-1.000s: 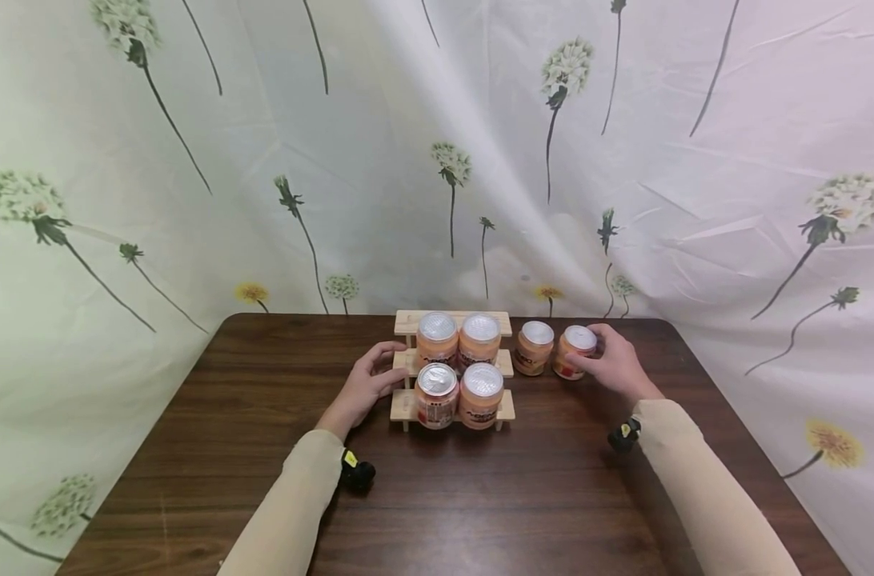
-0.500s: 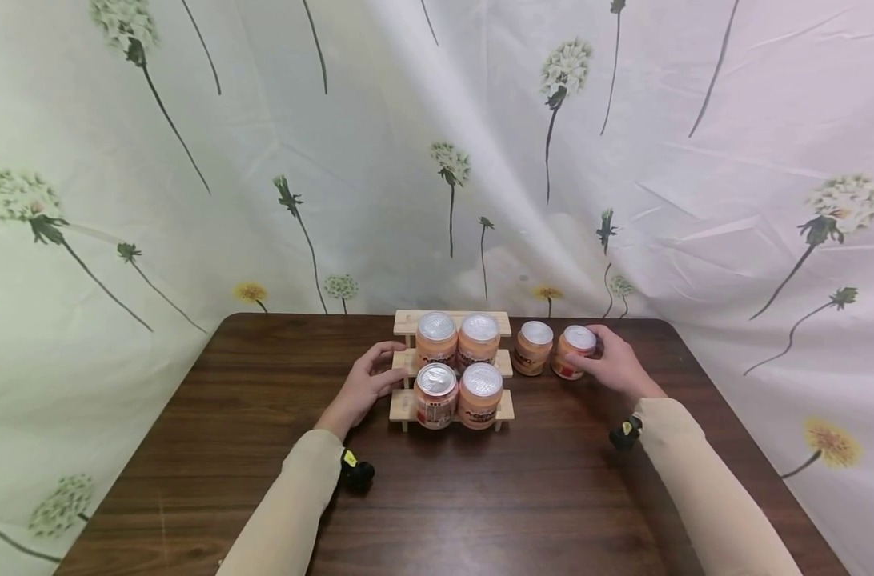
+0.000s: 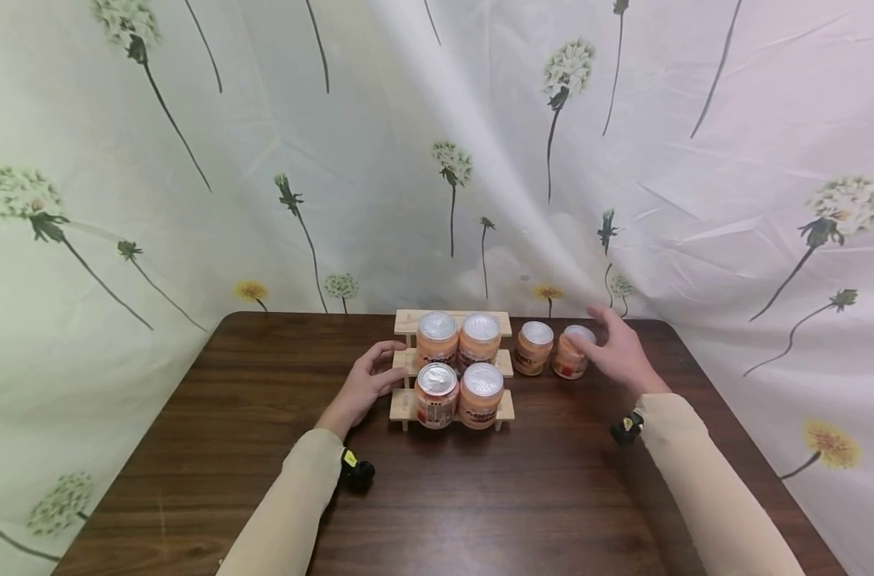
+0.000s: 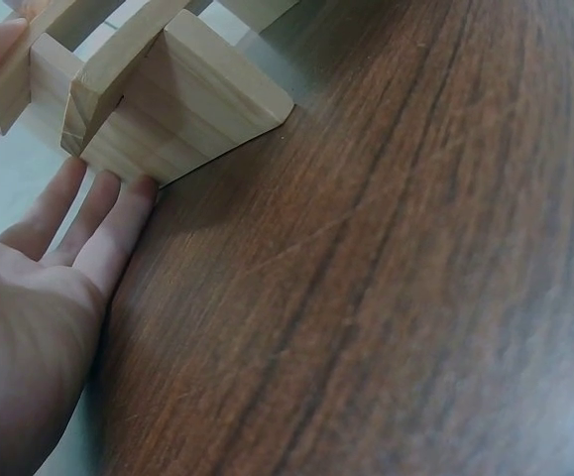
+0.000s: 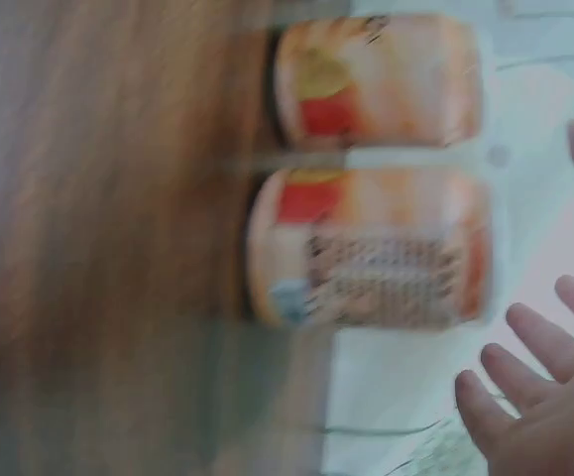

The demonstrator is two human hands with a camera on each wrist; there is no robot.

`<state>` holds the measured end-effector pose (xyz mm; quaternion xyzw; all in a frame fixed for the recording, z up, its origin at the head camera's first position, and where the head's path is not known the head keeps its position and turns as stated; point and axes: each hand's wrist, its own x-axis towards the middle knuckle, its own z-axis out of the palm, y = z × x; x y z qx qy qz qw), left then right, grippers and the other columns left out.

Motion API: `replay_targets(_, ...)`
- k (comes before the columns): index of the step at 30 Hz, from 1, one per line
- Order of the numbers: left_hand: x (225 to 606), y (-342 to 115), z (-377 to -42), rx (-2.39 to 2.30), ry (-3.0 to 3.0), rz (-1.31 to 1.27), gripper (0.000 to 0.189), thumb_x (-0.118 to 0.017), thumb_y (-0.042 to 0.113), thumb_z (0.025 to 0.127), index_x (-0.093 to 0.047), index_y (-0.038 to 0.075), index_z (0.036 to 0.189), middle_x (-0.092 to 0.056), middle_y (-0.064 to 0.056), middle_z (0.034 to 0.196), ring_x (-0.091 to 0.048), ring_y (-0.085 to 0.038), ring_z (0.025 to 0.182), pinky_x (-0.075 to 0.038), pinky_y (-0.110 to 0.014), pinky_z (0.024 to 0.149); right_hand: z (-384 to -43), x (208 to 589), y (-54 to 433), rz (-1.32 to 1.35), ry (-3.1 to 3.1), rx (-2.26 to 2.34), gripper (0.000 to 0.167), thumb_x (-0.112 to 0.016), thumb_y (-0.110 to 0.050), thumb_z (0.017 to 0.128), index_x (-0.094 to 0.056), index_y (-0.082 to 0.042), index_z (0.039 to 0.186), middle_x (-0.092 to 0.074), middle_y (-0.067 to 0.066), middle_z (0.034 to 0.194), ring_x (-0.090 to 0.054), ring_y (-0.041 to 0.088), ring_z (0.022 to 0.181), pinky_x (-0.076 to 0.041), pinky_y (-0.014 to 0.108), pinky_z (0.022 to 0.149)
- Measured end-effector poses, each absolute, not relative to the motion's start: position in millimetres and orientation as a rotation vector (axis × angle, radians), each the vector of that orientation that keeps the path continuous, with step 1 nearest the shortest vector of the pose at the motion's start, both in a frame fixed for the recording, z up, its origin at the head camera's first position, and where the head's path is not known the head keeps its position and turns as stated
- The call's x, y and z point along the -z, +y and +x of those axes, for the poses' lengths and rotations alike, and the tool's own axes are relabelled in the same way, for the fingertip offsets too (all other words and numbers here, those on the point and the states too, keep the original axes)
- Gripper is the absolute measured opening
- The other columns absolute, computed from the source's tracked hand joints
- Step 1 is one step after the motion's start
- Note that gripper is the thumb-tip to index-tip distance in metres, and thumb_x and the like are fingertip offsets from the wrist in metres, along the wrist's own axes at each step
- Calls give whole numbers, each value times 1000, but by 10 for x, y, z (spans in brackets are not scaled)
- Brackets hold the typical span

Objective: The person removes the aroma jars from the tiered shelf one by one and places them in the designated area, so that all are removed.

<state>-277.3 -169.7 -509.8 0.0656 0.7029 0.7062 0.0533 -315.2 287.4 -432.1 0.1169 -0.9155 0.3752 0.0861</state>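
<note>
A stepped wooden rack (image 3: 402, 406) stands on the table, bearing orange jars (image 3: 478, 404) with silvery lids, two on its lowest step and two behind. My left hand (image 3: 365, 388) holds the rack at its left end, thumb and forefinger about the middle step. In the left wrist view, the other fingers (image 4: 118, 233) of that hand touch the wooden side panel (image 4: 217, 109). Right of the rack stand two more upright jars, a left one (image 3: 534, 350) and a right one (image 3: 569, 362). My right hand (image 3: 617, 356) is spread beside the right jar, its thumb overlapping it in the head view.
The dark wooden table (image 3: 437, 512) reaches back to a pale curtain (image 3: 379, 160) printed with dandelions. Its back edge lies close behind the rack and the loose jars. A small black camera (image 3: 356, 474) sits on the left wrist, another (image 3: 627, 430) on the right.
My right hand has let go of the right-hand jar; its fingers have opened and lifted slightly up and back. The jar stays in place. The left hand and the rack have not moved.
</note>
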Motion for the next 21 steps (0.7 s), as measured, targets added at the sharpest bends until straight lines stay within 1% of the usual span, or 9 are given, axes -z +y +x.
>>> replay_targets(4,5099,-1706,-2770,-2143,2143,195,47,-72,12,101,-54,12,144,-47,-20,151,-62,-25,119,-59,-36,94,-3087,4151,2687,439,-2644,-1160,76,-74,-43,98,-43,-4,156,-45,23,159,-49,47,140,-43,63,111)
replay_targets(6,5095,-1708,-2765,-2138,2149,195,47,-72,13,101,-54,12,144,-47,-20,151,-62,-25,119,-59,-36,94,-3063,4089,2575,503,-2617,-1179,74,-75,-41,98,-45,-4,155,-48,21,158,-47,44,142,-42,62,112)
replay_targets(8,5087,-1704,-2758,-2136,2149,196,47,-72,13,101,-54,12,144,-47,-20,151,-62,-25,119,-59,-36,95,-3036,4041,2459,561,-2609,-1187,71,-75,-39,98,-46,-8,154,-51,17,156,-47,40,143,-42,61,112)
replay_targets(13,5073,-1692,-2749,-2131,2148,207,47,-73,14,101,-54,12,144,-47,-20,151,-61,-27,122,-58,-37,96,-2974,3959,2190,728,-2599,-1193,64,-78,-32,97,-50,-13,151,-57,13,151,-52,35,140,-45,59,111)
replay_targets(16,5074,-1692,-2751,-2128,2151,209,47,-72,15,101,-54,12,144,-47,-20,152,-61,-27,122,-58,-37,96,-2952,3923,2040,829,-2574,-1240,62,-80,-27,95,-53,-11,149,-59,14,148,-55,35,137,-47,58,110)
replay_targets(21,5080,-1697,-2756,-2128,2151,200,46,-72,14,101,-54,12,144,-47,-20,152,-61,-27,121,-58,-36,95,-2951,3905,1838,904,-2598,-1261,64,-82,-29,94,-53,-12,149,-61,16,146,-59,33,132,-49,56,109)
